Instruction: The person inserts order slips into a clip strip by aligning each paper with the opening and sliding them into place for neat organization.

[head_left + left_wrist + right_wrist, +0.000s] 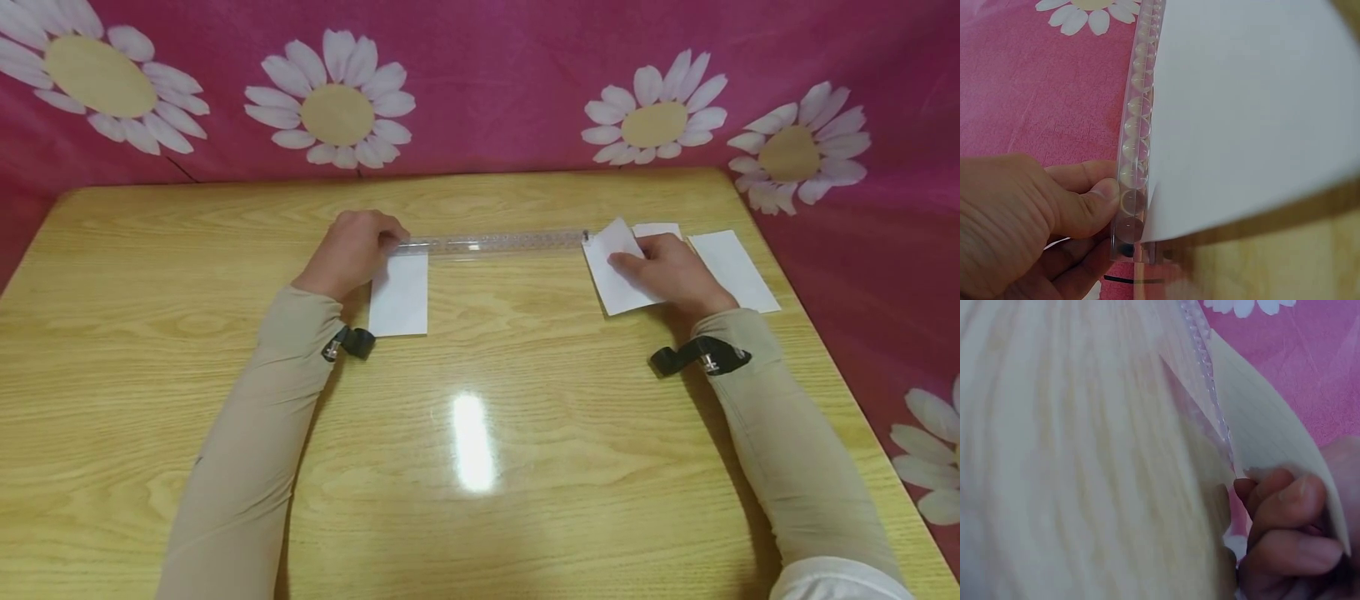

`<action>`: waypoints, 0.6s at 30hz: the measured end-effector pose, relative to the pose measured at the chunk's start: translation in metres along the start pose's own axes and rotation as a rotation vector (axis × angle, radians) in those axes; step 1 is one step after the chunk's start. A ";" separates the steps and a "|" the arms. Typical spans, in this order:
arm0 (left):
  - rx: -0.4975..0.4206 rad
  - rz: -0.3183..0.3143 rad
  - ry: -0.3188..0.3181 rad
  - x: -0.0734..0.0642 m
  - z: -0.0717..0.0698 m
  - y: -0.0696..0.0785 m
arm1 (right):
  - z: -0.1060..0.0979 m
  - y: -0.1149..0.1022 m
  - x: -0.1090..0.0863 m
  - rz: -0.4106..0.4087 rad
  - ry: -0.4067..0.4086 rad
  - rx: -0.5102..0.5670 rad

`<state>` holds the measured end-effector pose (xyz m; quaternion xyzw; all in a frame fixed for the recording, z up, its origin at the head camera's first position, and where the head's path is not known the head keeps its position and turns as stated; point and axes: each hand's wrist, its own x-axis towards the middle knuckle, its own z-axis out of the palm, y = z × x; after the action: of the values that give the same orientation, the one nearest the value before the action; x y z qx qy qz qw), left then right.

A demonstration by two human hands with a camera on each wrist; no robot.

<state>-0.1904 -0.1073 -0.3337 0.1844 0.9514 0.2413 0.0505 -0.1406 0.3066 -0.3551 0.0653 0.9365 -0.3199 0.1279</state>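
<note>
My left hand (pixel 351 254) pinches the left end of a long clear plastic strip (pixel 510 243) between thumb and fingers. A row of round shapes runs inside the strip (pixel 1137 147), as the left wrist view shows. One white card (pixel 399 298) stands or lies at that left end, its edge along the strip; which of the two, I cannot tell. At the strip's other end my right hand (pixel 670 268) holds a second white card (pixel 617 279), thumb on its face and fingers (pixel 1288 506) curled behind. This card is bent, and its upper left corner is near the strip's end.
Right of my right hand lies another white card (pixel 735 271), and part of one more card (pixel 658 228) shows behind that hand. All rest on a wood-grain table (pixel 465 358). A pink cloth with daisies (pixel 487 83) hangs along its back and right edges.
</note>
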 end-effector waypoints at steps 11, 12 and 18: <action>-0.009 -0.006 0.000 0.000 0.000 0.000 | 0.000 -0.001 -0.004 -0.014 0.035 0.010; -0.009 -0.006 -0.001 0.000 0.000 -0.001 | 0.000 -0.002 -0.004 -0.007 0.033 0.012; -0.002 0.002 0.005 0.000 0.000 0.000 | 0.002 -0.006 -0.005 0.025 0.026 0.043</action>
<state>-0.1903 -0.1078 -0.3341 0.1846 0.9511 0.2430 0.0479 -0.1362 0.3003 -0.3518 0.0840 0.9301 -0.3374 0.1184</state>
